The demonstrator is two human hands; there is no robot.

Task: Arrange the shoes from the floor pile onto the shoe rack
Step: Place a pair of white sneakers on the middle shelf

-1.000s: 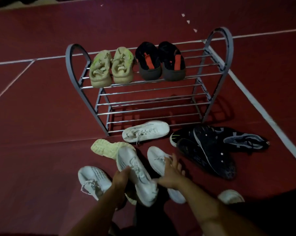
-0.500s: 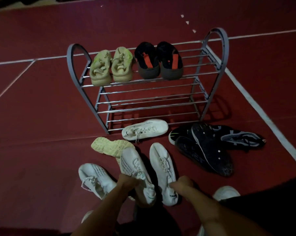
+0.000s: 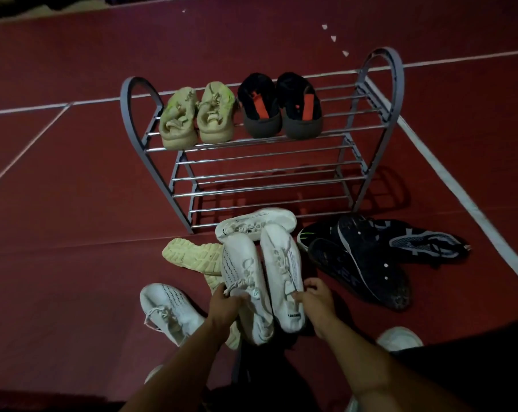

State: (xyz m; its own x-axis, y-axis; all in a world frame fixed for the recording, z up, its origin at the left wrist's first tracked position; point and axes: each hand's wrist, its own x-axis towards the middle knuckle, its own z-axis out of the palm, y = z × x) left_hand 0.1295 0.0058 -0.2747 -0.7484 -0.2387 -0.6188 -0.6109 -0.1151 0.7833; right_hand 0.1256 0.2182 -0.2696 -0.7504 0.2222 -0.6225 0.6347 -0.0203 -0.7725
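Observation:
A grey metal shoe rack (image 3: 384, 72) stands on the red floor. Its top shelf carries a beige pair (image 3: 196, 115) and a black pair with orange tongues (image 3: 281, 107); the lower shelves are bare. In front of the rack, my left hand (image 3: 223, 306) grips a white sneaker (image 3: 245, 281) at its collar. My right hand (image 3: 314, 298) grips a second white sneaker (image 3: 283, 269) beside it. Both shoes point toward the rack, toes over another white sneaker (image 3: 257, 223) lying on its side.
A fourth white sneaker (image 3: 170, 310) lies at the left. An overturned pale yellow shoe (image 3: 192, 255) shows its sole. Several black shoes (image 3: 367, 257) are piled at the right. White floor lines (image 3: 448, 179) run past the rack. A white shoe toe (image 3: 399, 339) sits near my right arm.
Both hands closed on the two white sneakers and lifted them side by side toward the rack. Earlier my right hand was only touching the right sneaker.

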